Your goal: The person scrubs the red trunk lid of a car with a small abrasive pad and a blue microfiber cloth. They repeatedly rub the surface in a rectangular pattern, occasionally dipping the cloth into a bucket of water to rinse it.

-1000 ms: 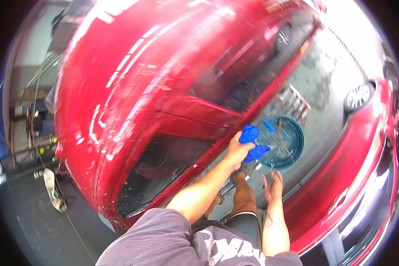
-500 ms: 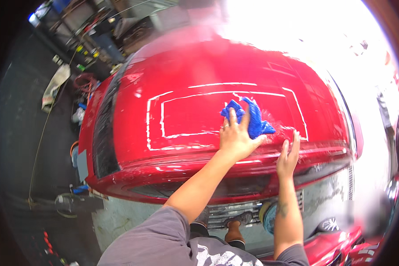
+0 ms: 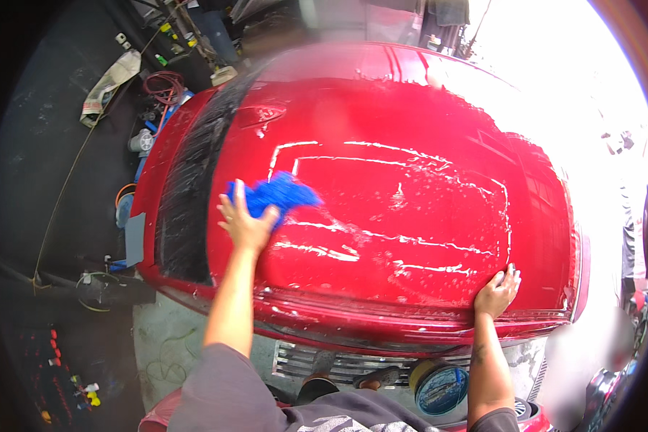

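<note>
Blue, likely soft, light, slippery; best to grip the cloth (image 3: 286, 193) mid-bunch (under the splayed left hand (image 3: 246, 227)); with right hand (image 3: 497, 294) uncurled, seemingly empty, on red roof (image 3: 417, 205).

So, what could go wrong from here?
Two risks, as I judge it. The red car's roof looks wet, with droplets and streaks, so the right hand, resting near its edge, might slip. The left hand is spread over the blue cloth; any grit caught underneath could scratch the paint, though none can be made out.
</note>
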Action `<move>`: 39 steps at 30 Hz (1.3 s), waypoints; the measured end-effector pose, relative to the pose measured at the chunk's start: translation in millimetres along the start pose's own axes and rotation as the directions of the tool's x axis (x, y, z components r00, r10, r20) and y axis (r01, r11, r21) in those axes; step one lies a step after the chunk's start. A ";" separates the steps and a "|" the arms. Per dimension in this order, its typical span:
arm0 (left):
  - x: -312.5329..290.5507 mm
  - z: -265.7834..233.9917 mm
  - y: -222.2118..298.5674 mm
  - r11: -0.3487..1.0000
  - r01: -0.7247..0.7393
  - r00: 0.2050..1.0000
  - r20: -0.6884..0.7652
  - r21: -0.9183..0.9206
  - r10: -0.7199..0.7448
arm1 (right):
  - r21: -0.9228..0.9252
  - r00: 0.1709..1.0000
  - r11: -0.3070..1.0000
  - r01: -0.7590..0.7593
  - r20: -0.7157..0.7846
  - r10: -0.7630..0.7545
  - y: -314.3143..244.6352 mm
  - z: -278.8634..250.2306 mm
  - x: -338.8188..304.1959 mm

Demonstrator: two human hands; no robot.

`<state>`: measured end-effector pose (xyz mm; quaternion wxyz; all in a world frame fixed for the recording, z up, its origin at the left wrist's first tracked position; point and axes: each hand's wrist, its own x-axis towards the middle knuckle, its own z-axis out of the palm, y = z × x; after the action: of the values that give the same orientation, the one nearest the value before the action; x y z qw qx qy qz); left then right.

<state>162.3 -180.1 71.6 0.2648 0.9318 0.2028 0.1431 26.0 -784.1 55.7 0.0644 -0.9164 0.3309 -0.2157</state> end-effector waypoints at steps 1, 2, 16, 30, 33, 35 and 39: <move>38.8 -0.3 -12.2 0.998 0.047 0.999 -0.004 0.050 -0.047 | 0.007 1.000 1.000 -0.009 0.023 0.008 -3.6 1.6 -3.9; 76.4 2.3 -14.0 0.997 0.062 0.997 0.053 0.045 -0.064 | 0.002 1.000 1.000 -0.016 0.026 0.016 -6.4 -1.4 -3.6; 146.6 238.4 397.5 0.843 -0.524 0.848 0.161 0.118 0.504 | -0.007 1.000 0.999 0.031 0.003 -0.031 -17.6 -8.0 -2.7; -122.0 242.6 455.9 0.561 -0.781 0.548 0.131 -0.273 0.826 | 0.031 0.999 0.999 0.020 -0.026 -0.019 -4.7 -2.3 -4.1; -14.8 188.5 365.5 0.656 -0.733 0.667 0.004 -0.179 0.745 | 0.028 0.999 0.999 -0.017 -0.034 0.018 -6.8 -2.7 -3.8; 45.8 151.3 271.1 0.715 -0.694 0.720 -0.110 -0.086 0.686 | 0.025 0.999 0.999 -0.021 -0.036 0.022 -10.9 -1.4 -3.0; 75.3 69.8 73.6 0.853 -0.522 0.829 -0.231 0.009 0.509 | 0.029 0.998 0.999 -0.031 -0.045 0.032 -16.1 -1.8 -1.9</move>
<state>276.6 -233.5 67.1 0.2171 0.9219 -0.0314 0.3194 33.1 -770.5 60.8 0.0732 -0.9049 0.3438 -0.2399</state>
